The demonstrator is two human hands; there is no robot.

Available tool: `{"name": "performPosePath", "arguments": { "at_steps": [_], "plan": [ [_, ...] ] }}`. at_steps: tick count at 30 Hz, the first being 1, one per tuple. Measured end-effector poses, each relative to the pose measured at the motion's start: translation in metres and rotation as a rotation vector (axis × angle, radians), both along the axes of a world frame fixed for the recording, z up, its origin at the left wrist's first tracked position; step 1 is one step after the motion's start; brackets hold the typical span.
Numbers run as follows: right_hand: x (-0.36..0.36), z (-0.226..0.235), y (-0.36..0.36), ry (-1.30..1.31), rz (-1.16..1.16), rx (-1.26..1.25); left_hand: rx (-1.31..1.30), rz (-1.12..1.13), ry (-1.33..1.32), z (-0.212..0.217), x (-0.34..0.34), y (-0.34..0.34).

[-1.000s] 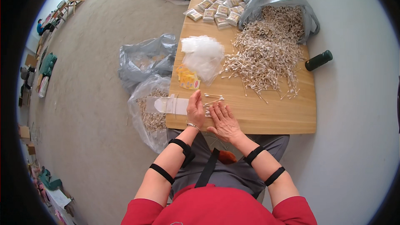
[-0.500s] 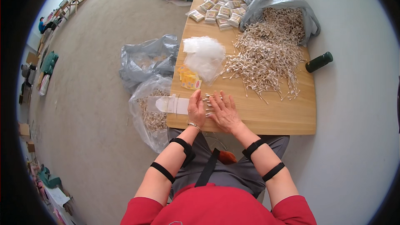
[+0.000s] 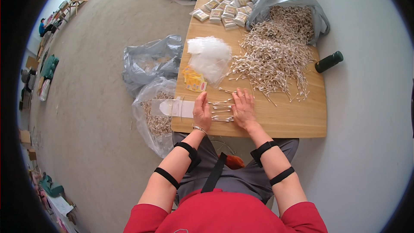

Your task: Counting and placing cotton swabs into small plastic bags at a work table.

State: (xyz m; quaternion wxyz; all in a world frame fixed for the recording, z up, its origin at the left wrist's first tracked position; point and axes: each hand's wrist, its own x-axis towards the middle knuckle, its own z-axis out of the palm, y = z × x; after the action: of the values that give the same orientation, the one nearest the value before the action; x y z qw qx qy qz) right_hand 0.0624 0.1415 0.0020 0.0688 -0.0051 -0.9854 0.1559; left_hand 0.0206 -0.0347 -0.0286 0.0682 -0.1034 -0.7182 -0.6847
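Near the front edge of the table, several cotton swabs (image 3: 222, 107) lie side by side, crosswise between my two hands. My left hand (image 3: 202, 111) stands on its edge like a wall at their left ends, fingers stretched and holding nothing. At their right ends my right hand (image 3: 244, 110) rests palm down, fingers extended, its fingertips touching or very near the swabs. Just left of my left hand, a flat white plastic piece with a rounded clear end (image 3: 177, 108) sticks out past the table's left edge. A large heap of loose swabs (image 3: 276, 60) spreads beyond my right hand.
Clear plastic bags (image 3: 209, 58) and yellow printed cards (image 3: 194, 80) lie beyond my left hand. Filled packets (image 3: 228, 14) are piled farther back. A grey bag (image 3: 322, 19) surrounds the heap; a dark green bottle (image 3: 329, 62) is at right. Floor bags (image 3: 148, 67) stand at left.
My right hand has slid right, away from my left hand, uncovering the row of swabs between them. My left hand has stayed in nearly the same place.
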Motion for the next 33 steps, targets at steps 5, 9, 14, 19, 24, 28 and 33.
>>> {"name": "performPosePath", "arguments": {
  "at_steps": [5,9,14,19,24,28,33],
  "plan": [
    [0.008,0.002,-0.017,0.002,0.013,-0.013,0.005,0.002,-0.022,0.001,0.000,0.002],
    [0.011,0.007,-0.018,0.088,-0.091,-0.138,-0.001,0.012,-0.004,0.001,0.000,-0.001],
    [0.007,0.001,-0.009,0.127,-0.075,-0.200,-0.033,-0.054,0.023,0.004,0.002,0.000],
    [0.004,0.006,-0.024,0.134,-0.132,-0.207,-0.119,-0.033,0.045,0.017,0.005,0.000],
    [-0.002,0.005,-0.040,0.136,-0.136,-0.146,-0.216,-0.006,0.105,0.017,0.004,-0.002],
    [-0.004,0.006,-0.046,0.129,-0.095,-0.178,-0.082,0.006,0.086,0.012,0.003,0.000],
    [0.002,0.001,-0.042,0.181,-0.107,-0.325,-0.092,-0.018,0.073,0.010,0.002,-0.001]
  ]
}}
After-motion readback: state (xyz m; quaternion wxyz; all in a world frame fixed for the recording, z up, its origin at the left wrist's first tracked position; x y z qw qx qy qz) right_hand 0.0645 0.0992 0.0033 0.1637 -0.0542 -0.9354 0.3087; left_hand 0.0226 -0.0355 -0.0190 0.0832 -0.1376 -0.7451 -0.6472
